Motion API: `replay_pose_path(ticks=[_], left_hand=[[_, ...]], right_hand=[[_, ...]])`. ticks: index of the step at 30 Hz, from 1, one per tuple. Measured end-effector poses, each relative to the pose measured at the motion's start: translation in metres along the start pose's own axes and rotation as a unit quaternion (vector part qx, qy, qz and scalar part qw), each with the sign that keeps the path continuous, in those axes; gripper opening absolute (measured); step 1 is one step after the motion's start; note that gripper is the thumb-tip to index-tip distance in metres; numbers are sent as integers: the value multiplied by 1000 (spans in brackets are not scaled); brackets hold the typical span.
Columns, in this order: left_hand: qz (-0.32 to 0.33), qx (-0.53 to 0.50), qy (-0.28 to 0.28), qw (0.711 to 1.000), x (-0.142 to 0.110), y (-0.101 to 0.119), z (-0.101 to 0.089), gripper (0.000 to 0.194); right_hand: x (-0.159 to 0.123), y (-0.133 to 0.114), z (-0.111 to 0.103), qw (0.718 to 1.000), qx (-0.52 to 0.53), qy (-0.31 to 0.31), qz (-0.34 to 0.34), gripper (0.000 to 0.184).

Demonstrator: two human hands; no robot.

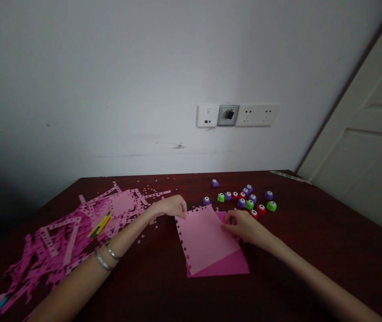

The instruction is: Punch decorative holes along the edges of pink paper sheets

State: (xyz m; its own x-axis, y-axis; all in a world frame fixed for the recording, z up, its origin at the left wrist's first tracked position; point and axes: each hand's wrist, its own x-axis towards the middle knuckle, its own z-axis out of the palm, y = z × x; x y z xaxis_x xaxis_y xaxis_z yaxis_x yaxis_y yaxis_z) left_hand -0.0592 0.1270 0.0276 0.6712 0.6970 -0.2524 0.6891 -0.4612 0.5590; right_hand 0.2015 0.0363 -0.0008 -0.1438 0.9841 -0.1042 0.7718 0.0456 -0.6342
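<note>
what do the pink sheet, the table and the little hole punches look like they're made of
Light pink sheet: matte paper or thin card, judging by its crisp punched edge.
Table: dark red-brown, low-sheen wood or wood-look laminate; the streaky grain fits either.
Hole punches, such as the green one: probably molded plastic, given the bright, even color and rounded shells.

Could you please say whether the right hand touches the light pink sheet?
Touching; the head view shows the right hand pinching the light pink sheet by its edge.
</note>
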Motion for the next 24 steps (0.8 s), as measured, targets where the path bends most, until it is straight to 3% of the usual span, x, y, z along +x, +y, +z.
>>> replay_pose_path(ticks=[8, 15, 24], left_hand=[[37, -48, -46, 997, 10, -19, -23, 18], [62, -36, -63, 995, 21, -28, -23, 18], [49, -52, -54, 996, 21, -32, -22, 19]], right_hand=[[35, -1, -21, 994, 94, -55, 8, 19], [52, -8, -10, 988, 117, -97, -23, 29], [62, -7, -2, 987, 125, -99, -11, 27]])
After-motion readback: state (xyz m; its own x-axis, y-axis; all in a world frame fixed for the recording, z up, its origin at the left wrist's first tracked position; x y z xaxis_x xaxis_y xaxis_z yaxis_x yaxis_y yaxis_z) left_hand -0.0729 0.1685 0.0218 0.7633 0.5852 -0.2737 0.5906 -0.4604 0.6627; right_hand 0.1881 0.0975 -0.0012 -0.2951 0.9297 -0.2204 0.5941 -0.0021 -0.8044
